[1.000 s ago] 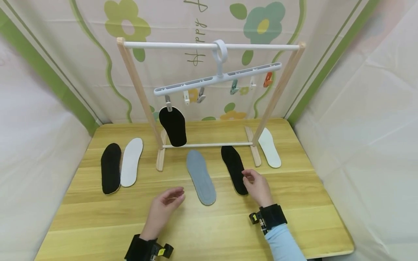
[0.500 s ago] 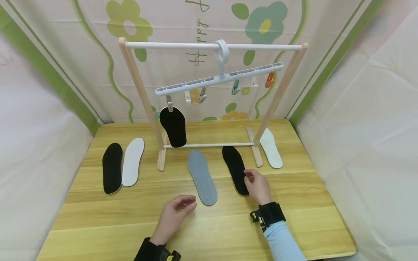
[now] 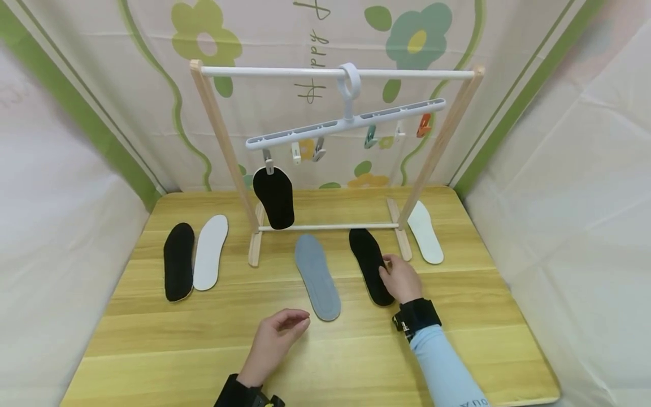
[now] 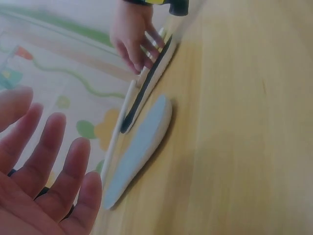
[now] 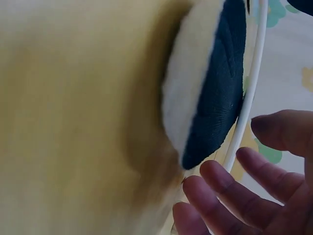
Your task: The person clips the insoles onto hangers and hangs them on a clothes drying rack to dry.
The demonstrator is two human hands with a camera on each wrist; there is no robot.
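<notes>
Black insole (image 3: 371, 265) on a wooden table (image 3: 458, 339), floral backdrop behind.
Right hand (image 3: 400, 278) touches it with relaxed fingers; left hand (image 3: 277, 336) hovers loosely curled, empty.

tabletop (image 3: 458, 339): pale wood, visible grain, smooth with a light sheen. rack uprights (image 3: 224, 141) are made of bare light wood, the top bar (image 3: 285, 72) looks smooth white, material not clear. hanger (image 3: 351, 120) is seen as white plastic, slightly glossy, with small coloured plastic clips (image 3: 370, 137). black insole (image 3: 370, 263) is shown with a matt, finely textured cloth face and a pale foam-like edge. grey insole (image 3: 316, 275) looks matt, soft. backdrop (image 3: 127, 85): printed sheet, creased.
</notes>
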